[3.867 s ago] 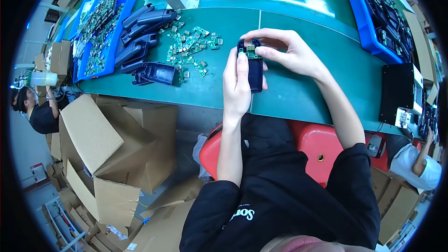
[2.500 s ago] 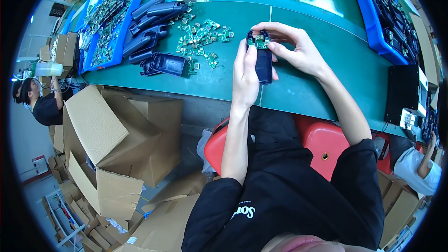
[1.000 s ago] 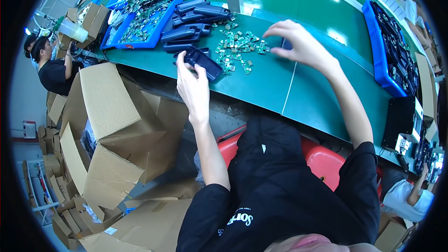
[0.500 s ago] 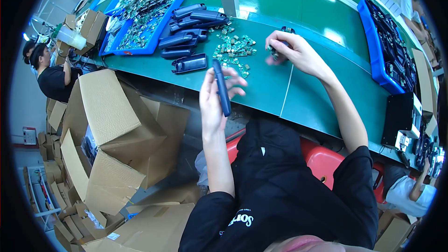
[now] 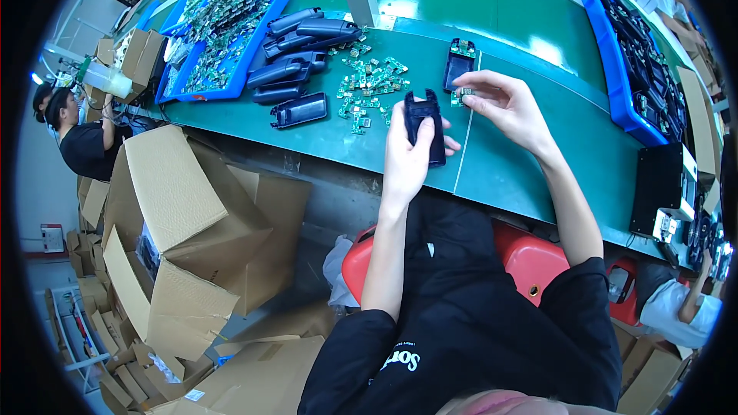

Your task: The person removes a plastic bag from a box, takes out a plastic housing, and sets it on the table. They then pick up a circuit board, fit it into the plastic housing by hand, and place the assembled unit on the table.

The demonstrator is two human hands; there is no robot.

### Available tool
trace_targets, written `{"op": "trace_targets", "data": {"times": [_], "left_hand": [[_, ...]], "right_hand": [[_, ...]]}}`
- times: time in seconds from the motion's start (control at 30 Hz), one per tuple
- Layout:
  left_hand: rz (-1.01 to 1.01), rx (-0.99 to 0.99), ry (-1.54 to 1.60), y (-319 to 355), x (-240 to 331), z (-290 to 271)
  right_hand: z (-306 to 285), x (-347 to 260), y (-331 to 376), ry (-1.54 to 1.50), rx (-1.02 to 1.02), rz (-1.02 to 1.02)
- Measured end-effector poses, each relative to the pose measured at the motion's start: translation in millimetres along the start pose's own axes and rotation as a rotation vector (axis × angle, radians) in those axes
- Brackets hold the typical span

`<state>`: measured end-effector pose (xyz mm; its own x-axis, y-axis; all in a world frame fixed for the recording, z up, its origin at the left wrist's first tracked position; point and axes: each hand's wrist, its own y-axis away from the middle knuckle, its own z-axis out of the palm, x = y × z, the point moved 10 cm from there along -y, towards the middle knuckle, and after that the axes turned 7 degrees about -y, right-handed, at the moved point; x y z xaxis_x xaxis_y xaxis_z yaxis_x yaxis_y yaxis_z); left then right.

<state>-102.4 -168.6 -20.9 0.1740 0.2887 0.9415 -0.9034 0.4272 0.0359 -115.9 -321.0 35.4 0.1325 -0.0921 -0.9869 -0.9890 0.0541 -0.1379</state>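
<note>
My left hand (image 5: 407, 146) grips a dark plastic casing (image 5: 435, 151), its open end with two prongs pointing away from me. Just right of it, my right hand (image 5: 503, 107) pinches a small green circuit board (image 5: 461, 97) between thumb and fingers, apart from the casing. Beyond the hands, another dark casing (image 5: 458, 69) with a board at its far end lies on the green table (image 5: 530, 177). A loose scatter of small circuit boards (image 5: 373, 81) is left of my hands. Further left, several dark casings (image 5: 296, 69) are piled, with one casing (image 5: 300, 111) nearest me.
Blue trays (image 5: 231, 92) of circuit boards stand at the far left. A blue bin (image 5: 623, 92) of dark parts is at the right, near a black box-shaped device (image 5: 657, 188). Open cardboard boxes (image 5: 184, 207) sit below the table's left edge. A co-worker (image 5: 81, 134) is at far left.
My left hand has moved right with the casing and turned it so its hollow side shows. The right hand has come nearer to it, pinching a circuit board. The view has shifted slightly.
</note>
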Motion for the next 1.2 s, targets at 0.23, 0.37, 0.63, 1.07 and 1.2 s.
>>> {"op": "trace_targets", "data": {"times": [0.23, 0.37, 0.63, 1.07, 1.2], "left_hand": [[0.023, -0.044, -0.212, -8, -2, 20], [0.044, -0.045, -0.195, -8, -3, 16], [0.111, -0.113, -0.384, -2, 5, 25], [0.161, -0.071, -0.397, 0, 6, 24], [0.159, -0.069, -0.403, 0, 7, 25]], "right_hand": [[-1, -36, 7, 0.252, 0.056, -0.303], [7, -45, 13, 0.323, 0.067, -0.412], [11, -33, 16, 0.305, 0.114, -0.458], [13, -36, 17, 0.367, 0.091, -0.546], [16, -39, 17, 0.425, 0.063, -0.578]]}}
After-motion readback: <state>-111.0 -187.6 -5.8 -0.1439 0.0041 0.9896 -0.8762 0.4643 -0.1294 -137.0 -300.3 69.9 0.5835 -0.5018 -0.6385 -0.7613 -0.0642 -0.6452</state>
